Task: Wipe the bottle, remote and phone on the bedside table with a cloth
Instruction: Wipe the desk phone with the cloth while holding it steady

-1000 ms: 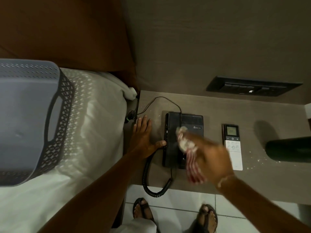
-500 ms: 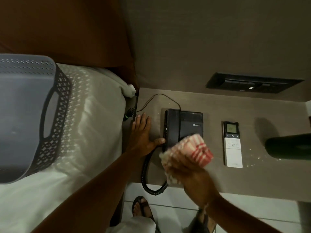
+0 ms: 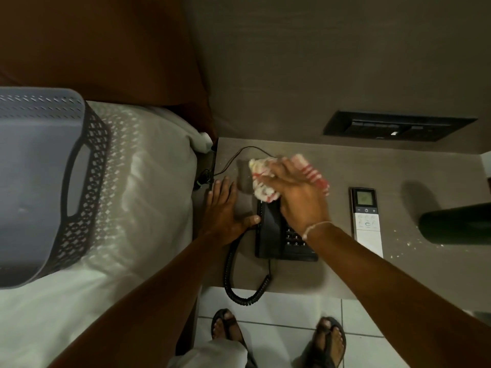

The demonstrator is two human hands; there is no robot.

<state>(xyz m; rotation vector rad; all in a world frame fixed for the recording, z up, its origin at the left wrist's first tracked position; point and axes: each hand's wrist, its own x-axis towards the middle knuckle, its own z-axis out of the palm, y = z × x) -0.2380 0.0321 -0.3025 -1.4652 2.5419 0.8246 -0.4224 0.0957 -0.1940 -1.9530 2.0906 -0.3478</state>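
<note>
Two hands at work: right hand (image 3: 297, 197) clutching crumpled red-and-white checked cloth (image 3: 265, 181) against black corded desk phone (image 3: 276, 235), left hand (image 3: 225, 211) flat, fingers spread, beside it.

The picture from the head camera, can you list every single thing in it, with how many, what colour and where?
Phone: one, black, on the bedside table, coiled cord hanging off the front edge.
Cloth: one, white with red stripes, on the phone's far end.
Remote: one, white, right of the phone.
Bottle: one, dark, at the right edge.
Basket: one, grey, on the white bed.
Wall panel: one, black, above the table.
Sandalled feet: two, on white tiles.
Left hand: flat beside the phone.
Right hand: pressing the cloth.
</note>
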